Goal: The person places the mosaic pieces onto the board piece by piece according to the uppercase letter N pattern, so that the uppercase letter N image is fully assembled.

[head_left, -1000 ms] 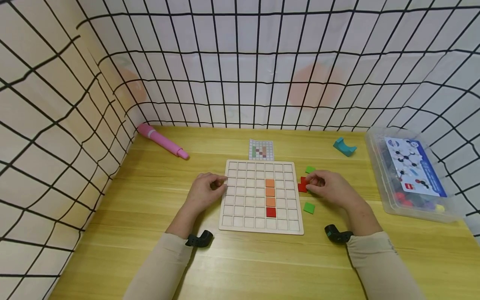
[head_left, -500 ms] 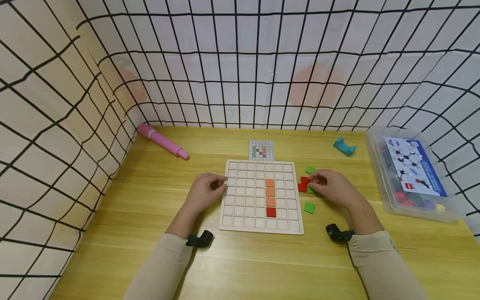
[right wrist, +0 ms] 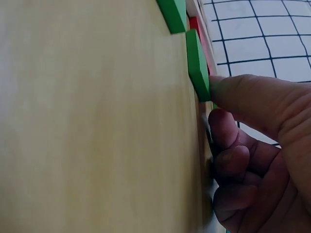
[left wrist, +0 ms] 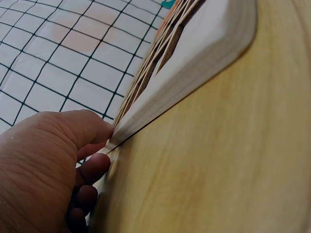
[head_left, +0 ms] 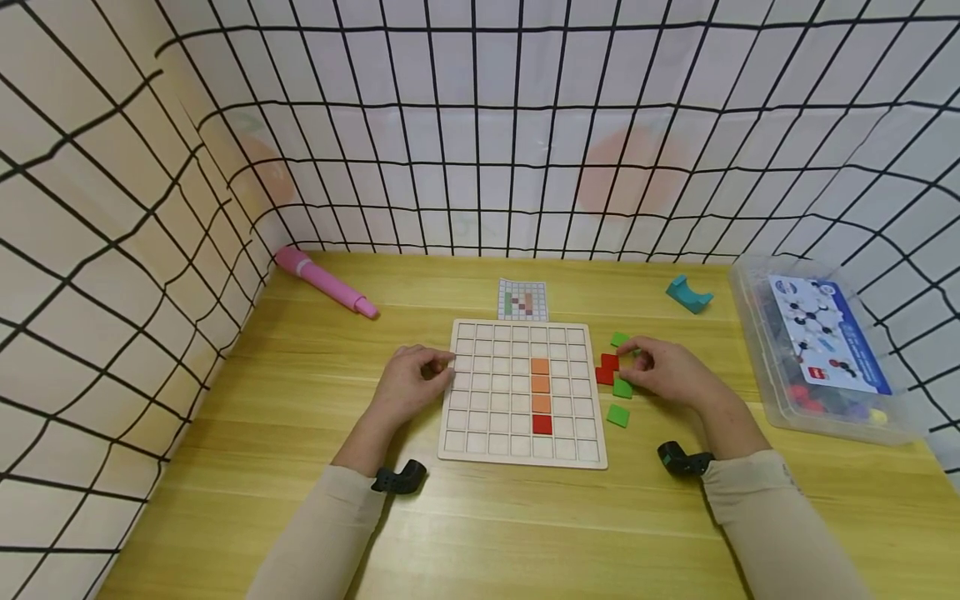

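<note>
My left hand (head_left: 405, 383) touches the left edge of a pale wooden grid board (head_left: 480, 425) with thumb and index finger. In the left wrist view its thumb tip meets the board's side (left wrist: 160, 104). Three orange tiles (head_left: 540, 384) and one red tile (head_left: 542, 425) form a column in the grid. My right hand (head_left: 663, 371) is beside the loose tiles, thumb and index finger apart. Its thumb tip is right at a green tile (right wrist: 197, 63). Two loose red tiles (head_left: 604, 376) lie against the board's right edge, with green tiles (head_left: 618, 416) around them.
A small printed pattern card (head_left: 523, 301) lies just behind the board. At the back left is a pink microphone-shaped object (head_left: 326, 283). A teal curved piece (head_left: 688, 294) and a clear lidded box (head_left: 825, 358) stand on the right. Black netting (head_left: 480, 133) borders the table.
My right hand has drawn slightly to the right, uncovering the red tiles and a green tile beneath its fingers. The left hand and board have stayed put.
</note>
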### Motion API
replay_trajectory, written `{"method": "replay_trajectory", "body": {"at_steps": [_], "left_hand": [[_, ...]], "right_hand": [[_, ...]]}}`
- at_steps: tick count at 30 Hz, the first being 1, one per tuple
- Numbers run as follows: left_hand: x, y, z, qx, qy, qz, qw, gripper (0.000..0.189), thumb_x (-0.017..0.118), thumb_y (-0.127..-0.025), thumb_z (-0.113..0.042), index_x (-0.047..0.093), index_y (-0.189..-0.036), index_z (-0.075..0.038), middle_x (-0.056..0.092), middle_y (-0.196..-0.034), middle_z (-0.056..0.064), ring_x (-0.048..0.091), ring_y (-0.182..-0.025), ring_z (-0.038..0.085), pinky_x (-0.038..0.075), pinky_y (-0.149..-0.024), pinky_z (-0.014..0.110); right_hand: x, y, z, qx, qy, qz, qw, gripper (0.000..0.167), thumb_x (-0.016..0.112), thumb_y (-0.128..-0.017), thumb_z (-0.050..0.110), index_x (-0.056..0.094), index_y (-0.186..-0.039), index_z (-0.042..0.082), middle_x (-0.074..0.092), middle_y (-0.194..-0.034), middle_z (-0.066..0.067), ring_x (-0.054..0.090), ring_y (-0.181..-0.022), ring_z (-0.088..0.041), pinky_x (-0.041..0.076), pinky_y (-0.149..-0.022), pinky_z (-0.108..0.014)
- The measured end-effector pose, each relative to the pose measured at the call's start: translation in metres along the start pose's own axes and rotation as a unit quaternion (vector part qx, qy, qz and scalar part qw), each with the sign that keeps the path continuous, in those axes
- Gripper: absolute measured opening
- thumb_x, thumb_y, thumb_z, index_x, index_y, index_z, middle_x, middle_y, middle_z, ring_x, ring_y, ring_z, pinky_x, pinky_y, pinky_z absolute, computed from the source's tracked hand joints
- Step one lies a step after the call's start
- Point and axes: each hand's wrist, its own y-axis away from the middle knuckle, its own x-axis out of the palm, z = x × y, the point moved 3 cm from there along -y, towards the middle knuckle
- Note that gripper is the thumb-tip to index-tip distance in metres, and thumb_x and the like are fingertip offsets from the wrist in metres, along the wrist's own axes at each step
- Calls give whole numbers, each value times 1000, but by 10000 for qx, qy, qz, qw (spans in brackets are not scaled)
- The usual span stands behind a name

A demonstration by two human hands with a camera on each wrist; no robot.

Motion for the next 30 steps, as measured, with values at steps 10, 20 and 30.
{"method": "replay_trajectory", "body": {"at_steps": [10,20,30], "left_hand": [[1,0,1,-8,-15,-18,10000,24,75,-91,-21,78,-114,-14,70,-90,2,57,-91,21,44,-84,34],[0,0,1,12,-26,-18,10000,25,76,-90,-21,78,-113,-13,70,-89,1,57,-91,20,44,-84,34],[1,0,2,-32,55,14,10000,24,75,-91,-21,78,-113,-12,71,-90,1,56,-91,20,43,-84,34]], "right_hand": [[-2,-6,-7,27,0,222,9997,37,70,-97,27,62,-129,9,58,-88,-6,50,-73,-20,40,-65,-32],[-1,-9,-7,-108,161,175,9997,31,67,-99,25,65,-125,9,58,-87,-4,49,-72,-19,40,-66,-33],[-3,-7,-3,-119,218,92,9996,29,65,-99,23,64,-122,6,59,-87,-4,51,-73,-18,42,-68,-33]]}}
